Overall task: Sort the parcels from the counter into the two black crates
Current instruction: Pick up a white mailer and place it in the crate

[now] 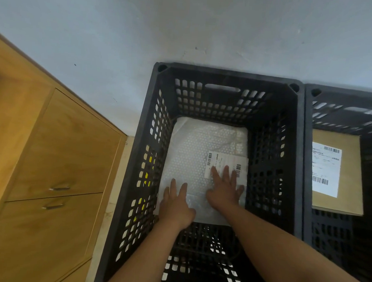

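- Well to the left of the fingers (183,189) stands a wooden cabinet (50,155). It has smooth, honey-coloured grain and flat fronts with two slim metal handles (59,188).
- Around the fingers is the left crate (299,146), a deep rectangle of hard black plastic. Its walls are a grid of small holes, with a slot handle in the far wall against the pale wall (208,23).
- The left hand (176,207) lies flat on the near left corner of the bubble-wrap parcel (197,152), fingers straight and slightly spread.
- This parcel is a soft, dimpled, translucent white rectangle with rounded corners, lying flat on the crate floor under both palms. Its long axis runs from the fingers towards the far wall.
- The parcel's left edge is close to the left wall. A narrow strip of floor shows beyond the right-hand fingers, and more bare floor shows beneath the wrists.
- The right hand (225,192) presses flat with its fingers splayed wide. The fingertips overlap a white barcode label (225,162) set crosswise at the parcel's right edge.
- Right of the fingers, touching the first crate, the right crate (345,93) holds a flat brown cardboard parcel (353,141). This parcel is stiff and square-edged, its long axis also points towards the wall, and it has a large white shipping label (325,169).
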